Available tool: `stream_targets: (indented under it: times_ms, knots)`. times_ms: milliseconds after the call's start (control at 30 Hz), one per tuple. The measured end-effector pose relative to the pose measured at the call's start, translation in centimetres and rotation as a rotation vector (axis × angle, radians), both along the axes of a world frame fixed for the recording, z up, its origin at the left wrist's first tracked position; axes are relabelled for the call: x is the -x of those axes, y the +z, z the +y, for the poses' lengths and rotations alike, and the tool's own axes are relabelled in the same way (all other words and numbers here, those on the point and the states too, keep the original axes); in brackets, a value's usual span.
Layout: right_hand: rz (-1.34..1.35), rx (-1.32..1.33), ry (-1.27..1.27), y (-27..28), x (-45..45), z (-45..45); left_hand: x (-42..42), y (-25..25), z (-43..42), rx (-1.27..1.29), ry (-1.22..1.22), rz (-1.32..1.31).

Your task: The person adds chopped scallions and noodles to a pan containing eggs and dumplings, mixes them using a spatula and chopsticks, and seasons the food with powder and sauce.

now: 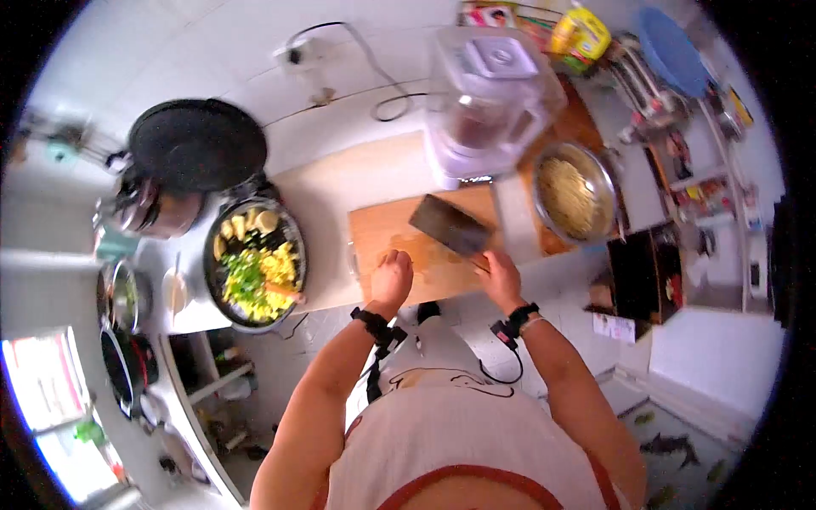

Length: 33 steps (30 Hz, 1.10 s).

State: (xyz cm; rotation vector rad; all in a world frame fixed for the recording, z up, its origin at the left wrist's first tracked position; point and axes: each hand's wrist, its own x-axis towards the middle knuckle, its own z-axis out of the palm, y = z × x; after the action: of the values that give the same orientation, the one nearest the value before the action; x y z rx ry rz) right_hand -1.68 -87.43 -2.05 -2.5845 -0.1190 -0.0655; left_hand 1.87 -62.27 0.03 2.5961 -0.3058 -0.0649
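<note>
In my right hand [501,279] is the handle of a cleaver [449,224], its broad dark blade lying flat above the wooden cutting board [374,223]. I cannot tell if the blade touches the board. Over the board's near left part is my left hand [392,278], with its fingers curled closed; whatever they hold, if anything, is hidden. To the left stands an open round electric pan [211,285], its black lid [197,144] raised. Inside lie chopped greens [245,276], yellow egg-like pieces [279,262] and pale slices [242,225].
A lilac blender [484,110] stands behind the board. On the right is a metal bowl [609,183] of pale shredded food [568,197]. Beyond the pan sits a glass-like pot [166,211]. A cardboard box [637,276] is at the right, below the counter edge.
</note>
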Motion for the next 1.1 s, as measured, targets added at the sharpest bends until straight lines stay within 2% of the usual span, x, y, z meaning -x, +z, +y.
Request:
stream_targets:
  times_ms: [133,200,333,367,467,667,700,733,767,833,867,933,1000,1067,1100]
  knots:
    - [-0.087,-0.113,0.011,-0.4,-0.1,0.6,0.9,4.7,9.2,0.03,0.298,-0.165]
    - [0.05,-0.112,0.0,-0.5,0.0,0.4,0.5,4.9,14.7,-0.005,0.532,-0.099]
    - [-0.001,-0.111,0.018,1.3,-0.4,0.3,-0.9,5.9,22.7,-0.144,0.571,-0.314]
    - [-0.004,-0.135,-0.014,0.7,-0.4,-0.2,-1.3,5.8,23.7,-0.136,0.628,-0.198]
    - [-0.007,-0.176,-0.034,3.1,-0.6,-0.7,-1.9,6.0,26.0,-0.261,0.637,-0.08]
    - [-0.055,-0.124,-0.051,5.6,-0.3,0.0,-2.3,4.1,28.4,-0.153,0.576,-0.222]
    - [-0.007,-0.187,-0.049,6.0,-0.2,0.3,-3.0,3.8,29.1,-0.213,0.56,-0.039]
    - [0.041,-0.249,-0.046,6.4,-0.1,0.7,-2.8,3.2,29.4,-0.204,0.559,-0.04]
    - [0.038,-0.24,-0.045,6.8,-0.1,1.1,-2.4,2.6,29.5,-0.146,0.568,-0.163]
    - [0.037,-0.282,0.004,8.0,-0.4,2.9,-1.7,3.6,28.6,-0.063,0.57,-0.427]
    - [0.039,-0.273,0.011,8.3,-0.7,3.8,-1.3,3.6,28.9,-0.056,0.579,-0.424]
    - [0.05,-0.182,0.224,9.2,-1.8,6.3,-0.2,3.8,29.2,-0.027,0.675,-0.169]
    - [0.153,-0.224,0.36,10.7,-2.8,10.4,1.6,3.4,29.2,0.035,0.704,-0.382]
    - [0.228,-0.18,0.57,9.3,-4.3,14.7,3.4,3.9,29.0,0.128,0.779,-0.411]
    - [0.241,-0.18,0.616,9.1,-4.7,17.5,4.5,3.7,28.6,0.3,0.824,-0.439]
